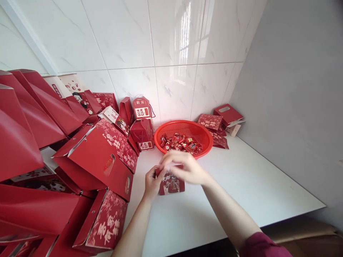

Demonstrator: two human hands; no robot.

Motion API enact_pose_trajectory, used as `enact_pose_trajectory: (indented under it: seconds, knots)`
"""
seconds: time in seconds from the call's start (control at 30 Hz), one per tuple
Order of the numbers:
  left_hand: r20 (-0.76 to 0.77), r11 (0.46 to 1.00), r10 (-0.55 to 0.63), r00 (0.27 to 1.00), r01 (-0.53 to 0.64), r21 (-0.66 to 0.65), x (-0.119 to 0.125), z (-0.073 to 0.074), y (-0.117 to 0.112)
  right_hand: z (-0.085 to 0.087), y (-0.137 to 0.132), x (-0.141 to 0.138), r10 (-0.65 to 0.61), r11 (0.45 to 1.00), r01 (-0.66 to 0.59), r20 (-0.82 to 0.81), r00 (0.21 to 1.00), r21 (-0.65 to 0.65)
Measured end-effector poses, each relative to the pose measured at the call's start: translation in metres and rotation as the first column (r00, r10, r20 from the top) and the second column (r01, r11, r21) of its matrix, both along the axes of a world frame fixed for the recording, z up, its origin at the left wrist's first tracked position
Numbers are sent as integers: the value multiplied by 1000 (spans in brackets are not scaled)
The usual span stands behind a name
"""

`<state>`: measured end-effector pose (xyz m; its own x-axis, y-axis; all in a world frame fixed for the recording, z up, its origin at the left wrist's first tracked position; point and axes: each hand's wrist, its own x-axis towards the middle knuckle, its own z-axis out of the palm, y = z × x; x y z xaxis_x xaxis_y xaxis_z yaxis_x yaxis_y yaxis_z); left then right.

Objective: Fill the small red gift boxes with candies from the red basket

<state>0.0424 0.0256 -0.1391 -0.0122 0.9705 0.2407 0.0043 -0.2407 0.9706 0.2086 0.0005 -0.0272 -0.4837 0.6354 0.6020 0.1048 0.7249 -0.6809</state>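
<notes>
The white tabletop (227, 192) carries a basket (210, 143) (red and perforated) and red boxes (93, 157).

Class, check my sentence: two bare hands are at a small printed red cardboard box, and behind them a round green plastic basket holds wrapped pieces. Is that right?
Not quite: in the head view, the round plastic basket is red, not green. The rest stands: the left hand and right hand are at the small printed red cardboard box.
</notes>
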Motion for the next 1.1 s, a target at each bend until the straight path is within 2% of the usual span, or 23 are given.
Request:
enact_pose_trajectory:
  seconds: [0.03, 0.07, 0.1, 0.2, 0.27, 0.33, 0.43, 0.53, 0.67, 0.73, 0.8, 0.87, 0.93, 1.03, 1.1]
  knots:
    - [-9, 1000, 10, 1000, -10, 22, -1, 1, 1, -12, 10, 14, -248, 969, 248, 56, 967, 3]
    - [-17, 999, 20, 1000, -19, 41, -3, 3, 2, -25, 19, 27, -436, 899, 438, 134, 890, 17]
    - [-23, 998, 39, 999, -37, 58, -5, 3, 3, -39, 26, 37, -537, 838, 544, 227, 813, 32]
    - [-43, 987, 125, 991, -120, 107, -13, 6, 7, -74, 32, 55, -605, 767, 632, 454, 654, 110]
    - [-50, 975, 187, 981, -179, 132, -19, 10, 9, -84, 26, 60, -615, 752, 642, 513, 599, 150]
    - [-59, 956, 259, 964, -248, 155, -24, 15, 10, -83, 17, 64, -602, 749, 650, 539, 589, 128]
    - [-82, 915, 368, 926, -345, 209, -29, 29, 10, -68, 0, 70, -544, 742, 669, 611, 575, 31]
    - [-50, 874, 425, 904, -396, 281, -28, 47, 11, -55, -13, 77, -474, 736, 676, 677, 564, -48]
    - [16, 806, 497, 868, -468, 363, -19, 70, 25, -48, -27, 78, -415, 748, 656, 698, 584, -103]
    - [34, 767, 527, 849, -492, 411, -15, 82, 33, -44, -33, 75, -427, 757, 641, 648, 631, -125]
    - [41, 740, 540, 841, -498, 452, -13, 96, 36, -37, -36, 72, -422, 791, 588, 546, 723, -167]
    - [5, 737, 529, 849, -463, 492, -12, 112, 30, -25, -37, 70, -412, 827, 530, 436, 800, -190]
    - [-94, 762, 455, 886, -332, 556, -12, 128, 15, -10, -35, 70, -426, 844, 503, 338, 839, -187]
    - [-314, 777, 177, 933, 64, 627, -9, 145, -13, 12, -32, 70, -405, 888, 435, 195, 893, -148]
    - [-413, 757, 36, 910, 245, 606, -5, 150, -27, 25, -31, 67, -285, 951, 298, 146, 947, -77]
